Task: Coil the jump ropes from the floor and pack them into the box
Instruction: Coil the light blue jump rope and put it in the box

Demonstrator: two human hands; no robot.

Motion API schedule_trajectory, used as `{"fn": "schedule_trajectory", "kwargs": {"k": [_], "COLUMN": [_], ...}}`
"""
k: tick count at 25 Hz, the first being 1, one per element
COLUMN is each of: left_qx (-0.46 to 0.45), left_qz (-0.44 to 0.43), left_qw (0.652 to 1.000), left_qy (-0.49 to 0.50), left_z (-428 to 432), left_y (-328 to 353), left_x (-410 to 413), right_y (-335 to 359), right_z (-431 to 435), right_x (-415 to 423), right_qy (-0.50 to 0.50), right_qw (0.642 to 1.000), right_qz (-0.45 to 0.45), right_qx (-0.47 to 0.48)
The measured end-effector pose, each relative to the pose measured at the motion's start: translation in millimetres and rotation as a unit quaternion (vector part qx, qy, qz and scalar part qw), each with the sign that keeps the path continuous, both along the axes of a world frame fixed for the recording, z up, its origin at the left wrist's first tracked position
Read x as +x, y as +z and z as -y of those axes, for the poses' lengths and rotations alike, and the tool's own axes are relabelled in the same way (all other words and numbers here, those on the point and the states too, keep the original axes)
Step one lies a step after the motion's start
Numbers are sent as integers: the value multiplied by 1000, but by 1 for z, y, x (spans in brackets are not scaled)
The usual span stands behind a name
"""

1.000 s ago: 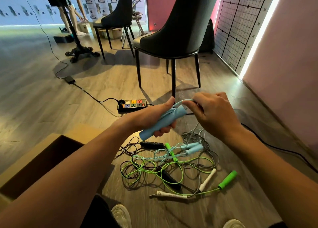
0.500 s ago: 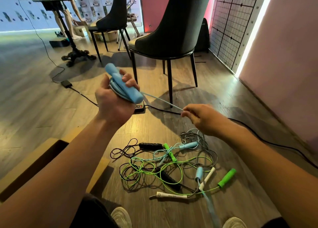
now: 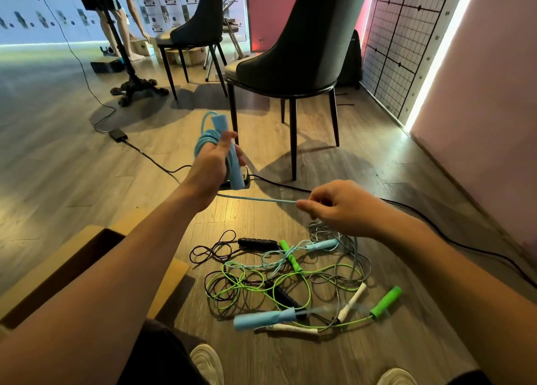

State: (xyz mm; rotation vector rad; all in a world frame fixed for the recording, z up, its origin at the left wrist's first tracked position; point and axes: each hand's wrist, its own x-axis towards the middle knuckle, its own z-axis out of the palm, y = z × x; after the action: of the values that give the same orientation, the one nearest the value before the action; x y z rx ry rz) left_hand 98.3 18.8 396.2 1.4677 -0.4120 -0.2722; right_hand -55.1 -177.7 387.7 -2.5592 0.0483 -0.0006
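The left hand, raised at centre frame, is clamped round a light-blue handle standing nearly upright, with turns of blue cord looped about the fingers behind it; from under that fist a taut length of the same cord runs rightward to the right hand, whose thumb and fingertips are pinched tight on it at mid-right; the rope's other blue handle shows low at centre over the floor, blurred, so whether it touches the boards I cannot tell; beneath the right hand lies the tangle on the wooden floor: a green-handled rope with bright green cord, a black-handled rope, white handles on grey cord, and a smaller pale-blue handle, all crossing one another; the open cardboard box sits at lower left, partly hidden behind the left forearm; a dark chair stands beyond the hands, upper centre; a black power cable trails across the boards.
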Motion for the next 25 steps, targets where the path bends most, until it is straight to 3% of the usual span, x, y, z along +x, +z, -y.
{"fn": "schedule_trajectory", "kwargs": {"k": [2, 5, 6, 9, 11, 14, 17, 19, 22, 25], "left_qx": [8, -81, -71, 111, 244, 294, 222, 123, -158, -367], "left_qz": [-38, -100, -88, -10, 13, -60, -120, -179, -272, -290], "left_qw": [998, 991, 993, 988, 946, 892, 874, 863, 826, 811], "left_qy": [-53, -42, -37, -104, -211, -339, -415, -456, -468, -351], "left_z": [0, 0, -1, 6, 14, 23, 26, 25, 25, 24], "left_y": [-4, 2, 4, 4, -2, -4, 3, 7, 14, 18], "left_x": [-4, -3, -3, -15, -28, -38, -43, -47, -46, -34], "right_y": [0, 2, 3, 5, 7, 7, 4, 3, 1, -6], "right_z": [8, 11, 10, 5, 6, 13, 18, 19, 18, 14], "right_x": [-2, -4, -5, -5, -4, -3, -4, -3, 1, 0], "right_qy": [-33, -36, -37, -70, -92, -113, -149, -168, -145, -86], "right_qw": [999, 997, 995, 979, 963, 950, 947, 951, 970, 992], "right_qz": [21, 62, 87, 184, 237, 278, 275, 255, 192, 32], "right_qx": [-13, -5, -4, -45, -85, -86, -77, -52, 26, 85]}}
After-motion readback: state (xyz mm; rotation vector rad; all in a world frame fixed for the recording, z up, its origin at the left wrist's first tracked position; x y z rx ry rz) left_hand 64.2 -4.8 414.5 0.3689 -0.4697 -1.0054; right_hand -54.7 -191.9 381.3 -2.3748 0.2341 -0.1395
